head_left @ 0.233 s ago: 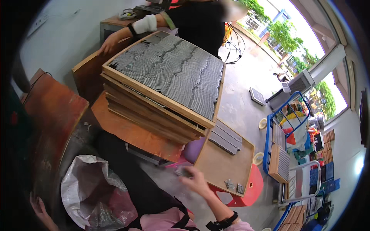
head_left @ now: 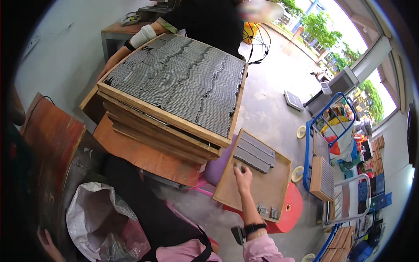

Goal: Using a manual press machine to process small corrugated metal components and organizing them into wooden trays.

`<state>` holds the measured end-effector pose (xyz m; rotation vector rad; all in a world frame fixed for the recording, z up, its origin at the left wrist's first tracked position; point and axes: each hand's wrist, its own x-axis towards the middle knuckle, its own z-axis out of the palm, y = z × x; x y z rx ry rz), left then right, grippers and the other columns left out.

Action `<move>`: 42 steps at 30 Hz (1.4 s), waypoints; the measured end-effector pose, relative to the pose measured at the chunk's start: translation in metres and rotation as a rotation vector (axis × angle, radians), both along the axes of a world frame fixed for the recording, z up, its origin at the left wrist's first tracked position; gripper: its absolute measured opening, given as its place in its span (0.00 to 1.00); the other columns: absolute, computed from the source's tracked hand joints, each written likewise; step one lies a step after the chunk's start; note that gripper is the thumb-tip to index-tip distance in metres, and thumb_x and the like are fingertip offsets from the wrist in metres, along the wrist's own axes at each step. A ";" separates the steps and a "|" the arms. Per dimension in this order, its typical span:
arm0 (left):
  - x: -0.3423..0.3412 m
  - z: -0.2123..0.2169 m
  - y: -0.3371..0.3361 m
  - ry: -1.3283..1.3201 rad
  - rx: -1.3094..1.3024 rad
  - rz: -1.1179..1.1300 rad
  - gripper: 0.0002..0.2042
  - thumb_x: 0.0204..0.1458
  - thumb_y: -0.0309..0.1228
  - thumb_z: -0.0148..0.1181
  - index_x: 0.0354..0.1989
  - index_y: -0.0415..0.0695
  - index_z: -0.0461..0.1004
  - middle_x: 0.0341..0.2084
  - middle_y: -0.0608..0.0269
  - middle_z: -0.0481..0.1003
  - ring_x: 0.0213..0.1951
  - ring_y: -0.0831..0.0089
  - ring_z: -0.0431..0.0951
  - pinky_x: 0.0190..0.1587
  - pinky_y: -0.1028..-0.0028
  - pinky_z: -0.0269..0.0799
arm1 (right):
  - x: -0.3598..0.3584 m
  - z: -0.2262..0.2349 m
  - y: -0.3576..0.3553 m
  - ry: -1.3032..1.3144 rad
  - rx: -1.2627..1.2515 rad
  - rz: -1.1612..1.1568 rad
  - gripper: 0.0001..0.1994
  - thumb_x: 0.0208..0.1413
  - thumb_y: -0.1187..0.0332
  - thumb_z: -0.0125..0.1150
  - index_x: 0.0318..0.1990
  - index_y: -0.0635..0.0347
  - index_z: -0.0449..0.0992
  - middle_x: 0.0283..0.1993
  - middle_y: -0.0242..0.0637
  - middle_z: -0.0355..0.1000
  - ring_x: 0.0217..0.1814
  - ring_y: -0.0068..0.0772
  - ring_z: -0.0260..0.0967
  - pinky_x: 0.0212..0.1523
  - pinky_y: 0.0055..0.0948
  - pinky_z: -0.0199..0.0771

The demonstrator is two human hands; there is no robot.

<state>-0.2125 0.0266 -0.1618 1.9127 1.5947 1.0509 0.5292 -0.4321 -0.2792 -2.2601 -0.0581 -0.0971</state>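
My right hand (head_left: 243, 175) reaches over a shallow wooden tray (head_left: 227, 192), its fingers pinched on a small grey piece whose kind is too small to make out. Just beyond the fingertips, rows of thin grey pieces (head_left: 254, 153) lie side by side in the tray. A small grey block (head_left: 274, 213) and some loose bits (head_left: 261, 209) lie at the tray's near right corner. Down at the lower left, my left hand (head_left: 49, 245) shows only in part, its fingers apart and nothing visible in them. It is nearest to an open white woven sack (head_left: 78, 218).
A stack of wooden trays (head_left: 161, 142) filled with grey pieces (head_left: 183, 78) stands on an orange-brown board (head_left: 144, 157). Behind it a co-worker's arm (head_left: 143, 36) reaches to the stack's left side. A red stool (head_left: 291, 205) supports the tray; blue trolleys (head_left: 308, 166) stand right.
My right hand has moved from beside the tray's left edge to over the tray, close to the grey rows. The view has shifted slightly. My left hand stays at the lower left.
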 end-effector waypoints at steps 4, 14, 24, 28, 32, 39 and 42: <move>0.006 0.008 -0.002 -0.062 -0.028 0.005 0.19 0.59 0.35 0.52 0.54 0.36 0.67 0.51 0.55 0.69 0.54 0.68 0.67 0.59 0.72 0.56 | 0.040 -0.034 0.016 -0.110 -0.132 -0.215 0.24 0.42 0.60 0.63 0.42 0.73 0.74 0.35 0.52 0.74 0.37 0.45 0.72 0.44 0.37 0.71; -0.010 0.015 0.007 0.026 -0.009 0.144 0.19 0.57 0.38 0.54 0.52 0.36 0.69 0.49 0.57 0.71 0.52 0.70 0.68 0.58 0.74 0.56 | 0.020 -0.036 0.048 0.032 -0.091 -0.303 0.29 0.51 0.56 0.61 0.53 0.71 0.68 0.51 0.57 0.64 0.56 0.52 0.60 0.57 0.44 0.58; 0.048 0.045 -0.032 0.071 -0.023 0.223 0.20 0.57 0.38 0.54 0.51 0.36 0.70 0.48 0.57 0.71 0.51 0.70 0.68 0.57 0.73 0.57 | 0.014 -0.032 0.027 0.014 0.009 -0.102 0.26 0.51 0.65 0.63 0.55 0.72 0.68 0.49 0.51 0.66 0.49 0.42 0.66 0.50 0.34 0.67; 0.048 0.039 -0.020 0.091 -0.008 0.203 0.19 0.58 0.37 0.54 0.50 0.35 0.70 0.47 0.58 0.71 0.51 0.71 0.68 0.57 0.74 0.57 | 0.008 -0.001 0.013 -0.017 0.206 0.157 0.26 0.47 0.74 0.66 0.56 0.69 0.67 0.50 0.44 0.67 0.43 0.27 0.69 0.40 0.24 0.72; 0.047 0.050 -0.041 0.008 0.035 0.237 0.18 0.58 0.36 0.54 0.50 0.35 0.70 0.45 0.60 0.72 0.48 0.73 0.68 0.55 0.75 0.58 | 0.025 -0.039 0.003 -0.039 0.123 0.204 0.28 0.44 0.77 0.67 0.56 0.69 0.68 0.48 0.40 0.68 0.42 0.26 0.69 0.39 0.22 0.72; 0.056 0.050 -0.079 -0.229 0.045 0.401 0.18 0.58 0.37 0.52 0.53 0.39 0.70 0.47 0.61 0.72 0.51 0.70 0.69 0.54 0.75 0.60 | 0.035 -0.035 -0.018 -0.193 -0.081 0.169 0.28 0.41 0.71 0.71 0.52 0.71 0.71 0.43 0.41 0.70 0.37 0.32 0.70 0.39 0.27 0.71; -0.054 0.022 -0.104 -0.295 0.190 0.433 0.19 0.59 0.38 0.49 0.55 0.41 0.68 0.52 0.59 0.68 0.53 0.69 0.68 0.55 0.72 0.61 | 0.029 -0.035 0.006 -0.235 -0.108 0.183 0.28 0.40 0.69 0.72 0.50 0.72 0.71 0.43 0.45 0.70 0.37 0.36 0.70 0.38 0.30 0.72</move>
